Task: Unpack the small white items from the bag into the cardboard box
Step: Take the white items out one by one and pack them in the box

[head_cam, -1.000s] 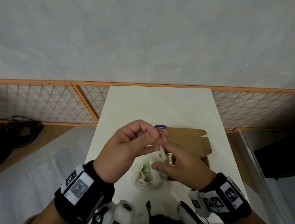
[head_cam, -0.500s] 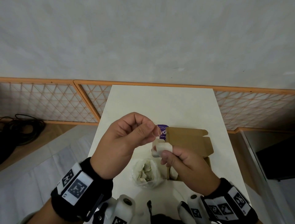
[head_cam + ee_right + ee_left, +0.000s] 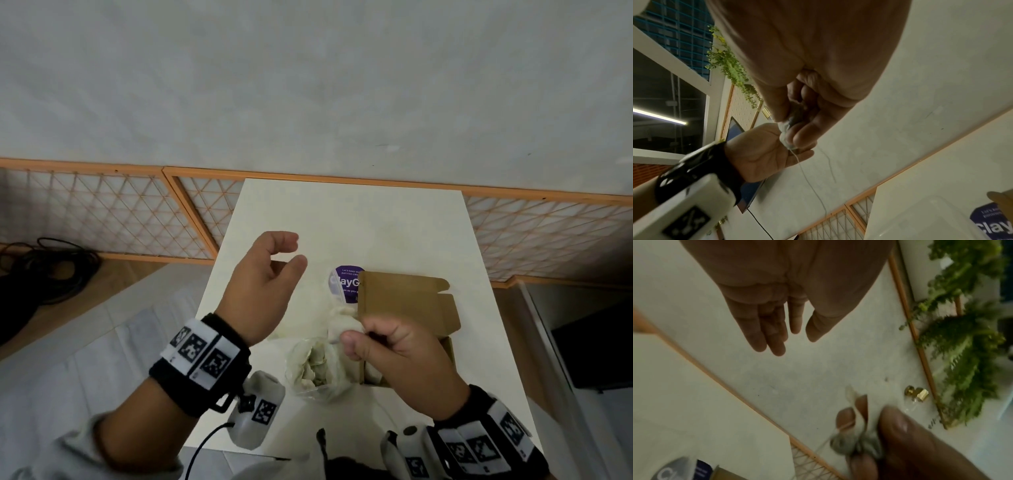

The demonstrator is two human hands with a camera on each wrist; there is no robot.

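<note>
Since the earlier frames the left hand has parted from the right and swung out to the left, letting go of the thread it was pinching. It now hangs above the left part of the table, holding nothing, its fingers loosely curved toward the thumb; the left wrist view shows them nearly straight. Centre, near the front edge: the clear bag stands open on the table, with small white items visible inside. Beyond it lies a white lid with a purple label, partly hidden behind the box flap. Right of centre: the right hand pinches one small white item between thumb and curled fingers, holding it above the bag and just beside the left edge of the cardboard box. A thin thread trails from the item. The box rests on the right part of the table, flap raised.
</note>
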